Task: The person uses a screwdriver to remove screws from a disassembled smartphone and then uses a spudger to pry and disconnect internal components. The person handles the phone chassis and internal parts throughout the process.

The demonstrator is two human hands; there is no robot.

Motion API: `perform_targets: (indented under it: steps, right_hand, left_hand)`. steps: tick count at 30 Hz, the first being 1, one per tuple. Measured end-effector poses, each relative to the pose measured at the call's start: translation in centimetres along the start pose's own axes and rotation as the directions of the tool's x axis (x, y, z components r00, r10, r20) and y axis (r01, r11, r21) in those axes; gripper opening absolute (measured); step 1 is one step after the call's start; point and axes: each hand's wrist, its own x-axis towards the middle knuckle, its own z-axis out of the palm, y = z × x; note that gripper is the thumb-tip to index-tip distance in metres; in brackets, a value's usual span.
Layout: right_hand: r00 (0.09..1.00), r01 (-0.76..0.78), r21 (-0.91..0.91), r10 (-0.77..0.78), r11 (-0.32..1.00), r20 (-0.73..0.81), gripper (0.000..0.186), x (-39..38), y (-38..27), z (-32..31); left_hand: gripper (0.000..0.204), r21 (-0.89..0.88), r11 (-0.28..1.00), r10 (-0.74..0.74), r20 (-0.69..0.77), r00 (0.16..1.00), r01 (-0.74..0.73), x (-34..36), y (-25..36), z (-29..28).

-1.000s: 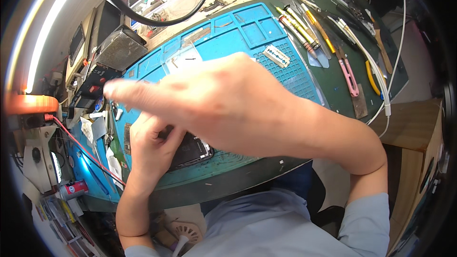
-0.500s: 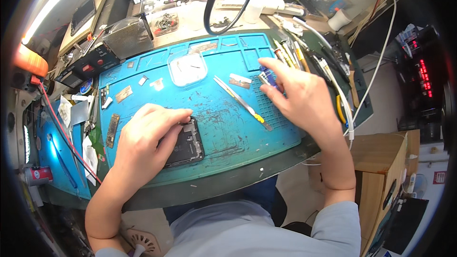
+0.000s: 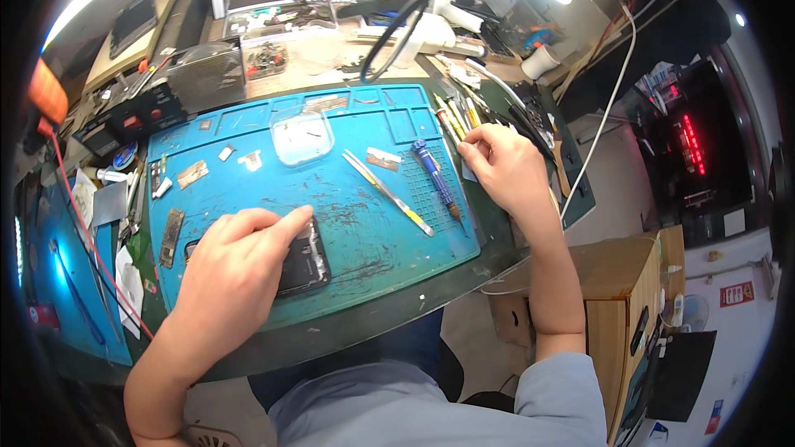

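My left hand (image 3: 236, 263) lies over an opened smartphone (image 3: 308, 269) with a dark interior, covering much of it. Its fingers are closed together above the phone's upper edge, and what they pinch, if anything, is hidden. At the mat's right edge, my right hand (image 3: 507, 167) is closed beside a row of pen-like tools (image 3: 454, 116); I cannot make out anything between its fingertips. A blue screwdriver (image 3: 435, 174) lies on the mat, left of that hand and apart from it. Between the hands rest metal tweezers (image 3: 387, 192) with yellow on them.
The blue work mat (image 3: 364, 269) carries a clear plastic box (image 3: 302, 139), a narrow circuit board (image 3: 171, 237) and several small parts. A black cable loop (image 3: 368, 66) hangs over the far edge. Left stand a black device (image 3: 132, 122) and red wire (image 3: 79, 219); a white cable (image 3: 609, 132) runs at right.
My right hand has left the blue screwdriver, which now lies on the mat, and moved right to the pen-like tools. My left hand stays over the phone. The whole view has shifted.
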Motion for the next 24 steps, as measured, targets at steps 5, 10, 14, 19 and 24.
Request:
perform_targets:
  steps: [5, 10, 14, 19, 24]
  right_hand:
    - [0.999, -0.044, -0.259, 0.051, 0.965, 0.018, 0.027, 1.6, 0.5, 1.8]
    - [0.982, -0.107, 0.032, 0.110, 0.994, -0.154, 0.017, 1.3, -1.0, -1.2]
    - [0.994, -0.094, 0.733, 0.019, 0.673, 0.110, 0.058, -1.0, -4.0, -3.0]
    - [0.965, 0.130, 0.807, -0.261, 0.576, 0.030, 0.054, -1.9, -8.9, -1.1]
    - [0.859, 0.434, 0.733, -0.487, 0.523, -0.161, 0.041, 0.3, -11.9, 3.1]
  left_hand:
    - [0.036, -0.313, 0.937, -0.214, -0.159, 0.964, 0.156, 0.0, -2.3, -0.6]
    - [0.027, -0.286, 0.929, -0.304, -0.237, 0.923, 0.233, 0.1, -5.0, -2.0]
    - [0.014, -0.229, 0.935, -0.320, -0.219, 0.922, 0.270, -0.4, -6.0, -1.8]
    - [0.007, -0.206, 0.945, -0.291, -0.187, 0.938, 0.252, -0.3, -6.1, -1.2]
    - [0.008, -0.189, 0.950, -0.285, -0.184, 0.941, 0.250, -0.3, -6.1, -1.0]
